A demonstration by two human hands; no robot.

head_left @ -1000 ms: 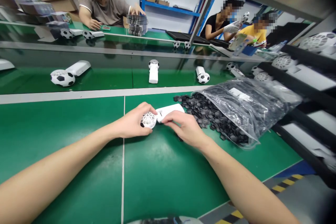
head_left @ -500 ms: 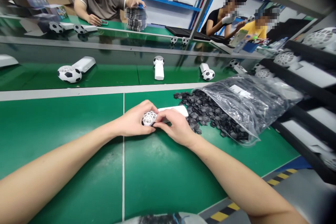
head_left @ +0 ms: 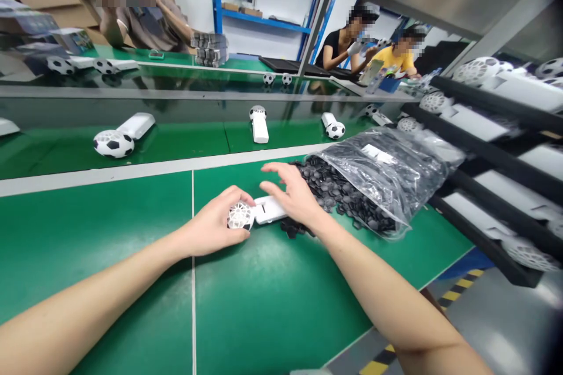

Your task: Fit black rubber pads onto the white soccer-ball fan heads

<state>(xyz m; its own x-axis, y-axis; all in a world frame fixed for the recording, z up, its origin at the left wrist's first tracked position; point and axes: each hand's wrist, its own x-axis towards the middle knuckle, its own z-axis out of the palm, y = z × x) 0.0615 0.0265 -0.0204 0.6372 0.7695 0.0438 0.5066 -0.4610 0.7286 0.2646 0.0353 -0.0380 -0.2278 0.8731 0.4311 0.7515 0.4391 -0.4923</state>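
Observation:
My left hand (head_left: 220, 222) is wrapped round the ball-shaped head of a white soccer-ball handheld fan (head_left: 240, 216). Open white latticework shows on the head's upper face, with some black at its edge. The fan's flat white handle (head_left: 269, 210) points right, and its far end is partly hidden by my right hand (head_left: 292, 190). That hand hovers over the handle's end beside the loose black pieces (head_left: 328, 184), fingers spread and thumb apart. Nothing shows between its fingers. The black pieces are small flat patches, spilling from the mouth of a clear plastic bag (head_left: 387, 179).
Soccer-ball fans, such as one with black patches (head_left: 113, 144), lie along the green conveyor (head_left: 185, 135) ahead. On the right, a black rack (head_left: 497, 155) holds more white fans. Several co-workers sit across the line, near a stack of grey parts (head_left: 209, 50).
My right hand has left the fan's head and opened, shifting up toward the black pieces. My left hand keeps hold of the head. The camera view has turned slightly; the co-worker opposite has raised their hands.

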